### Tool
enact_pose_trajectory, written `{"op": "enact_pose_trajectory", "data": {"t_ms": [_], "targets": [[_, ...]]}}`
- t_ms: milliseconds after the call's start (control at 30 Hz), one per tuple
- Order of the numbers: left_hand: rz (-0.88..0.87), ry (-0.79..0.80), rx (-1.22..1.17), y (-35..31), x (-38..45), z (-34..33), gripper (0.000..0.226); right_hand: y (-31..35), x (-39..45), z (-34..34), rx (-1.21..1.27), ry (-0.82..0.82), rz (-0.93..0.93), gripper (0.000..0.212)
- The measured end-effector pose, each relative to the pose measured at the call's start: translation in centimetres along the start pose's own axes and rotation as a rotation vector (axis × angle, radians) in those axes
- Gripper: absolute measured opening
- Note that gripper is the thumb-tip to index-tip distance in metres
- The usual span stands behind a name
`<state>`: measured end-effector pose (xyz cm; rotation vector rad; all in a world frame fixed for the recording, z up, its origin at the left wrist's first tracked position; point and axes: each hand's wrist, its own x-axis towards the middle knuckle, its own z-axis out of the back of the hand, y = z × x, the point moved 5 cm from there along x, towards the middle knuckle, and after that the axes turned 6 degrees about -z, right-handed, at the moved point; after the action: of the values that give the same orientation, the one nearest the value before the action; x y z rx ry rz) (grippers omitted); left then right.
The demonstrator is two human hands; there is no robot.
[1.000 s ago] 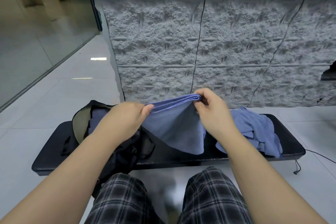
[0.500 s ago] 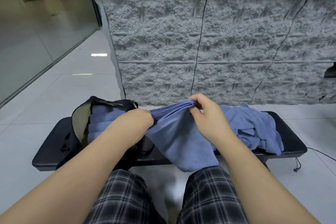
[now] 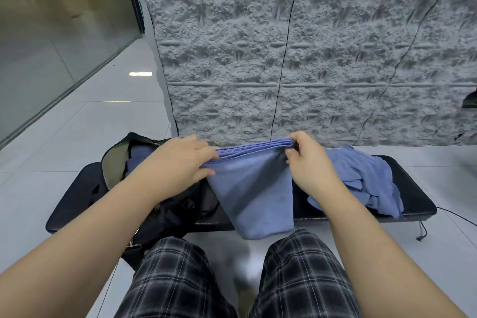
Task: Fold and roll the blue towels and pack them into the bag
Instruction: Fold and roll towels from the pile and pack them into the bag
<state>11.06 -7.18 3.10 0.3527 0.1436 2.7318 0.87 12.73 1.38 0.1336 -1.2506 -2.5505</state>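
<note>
While the person sits on the pale tiled floor (image 3: 77, 142) facing that rough grey textured wall (image 3: 309, 59), a long black bench (image 3: 410, 188) runs across right in front of their knees, and everything's happening on or over it. Glass partition (image 3: 51, 33) off to the left side of the room.

On the left end of the bench there's a dark bag (image 3: 165, 212) with an olive lining, mouth gaping open, and you can see blue fabric already sitting inside it. Part of the bag droops off the front edge of the bench toward the person's plaid shorts (image 3: 180, 279).

On the right end sits a loose, rumpled pile of blue towels (image 3: 361, 181), not folded at all, one corner hanging just over the bench's front edge.

Between bag and pile, held up in the air over the bench, is one folded blue towel (image 3: 255, 188). Top edge is stretched fairly straight with the layers stacked, and the rest hangs down past the bench front to a rounded bottom between the knees.

Left hand (image 3: 180, 165) is pinching the towel's left top corner, fingers curled over it. Right hand (image 3: 307, 162) grips the right top corner, thumb in front and fingers wrapped over the stacked edges.

Thin black cord (image 3: 423, 230) dangles off the bench's right end.
</note>
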Motion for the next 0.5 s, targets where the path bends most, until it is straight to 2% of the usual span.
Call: {"op": "enact_pose_trajectory", "data": {"t_ms": [67, 133, 267, 367, 500], "targets": [[0.007, -0.014, 0.075, 0.5, 0.4, -0.4, 0.027, 0.2, 0.0, -0.6, -0.001, 0.02, -0.002, 0.017], [0.032, -0.019, 0.091, 0.7, 0.6, -0.8, 0.036, 0.4, 0.1, -0.8, 0.0, 0.024, -0.017, 0.015], [-0.018, -0.031, -0.058, -0.3, 0.2, -0.7, 0.038, 1.0, 0.0, -0.2, 0.073, -0.015, 0.034, 0.014], [-0.016, -0.108, -0.081, 0.1, -0.2, -0.6, 0.032, 0.9, -0.5, 0.6, 0.118, -0.087, 0.101, 0.013], [-0.023, 0.036, -0.085, 0.8, -0.8, -4.1, 0.033, -1.4, -0.5, -1.6, -0.159, 0.158, 0.002, 0.018]]}}
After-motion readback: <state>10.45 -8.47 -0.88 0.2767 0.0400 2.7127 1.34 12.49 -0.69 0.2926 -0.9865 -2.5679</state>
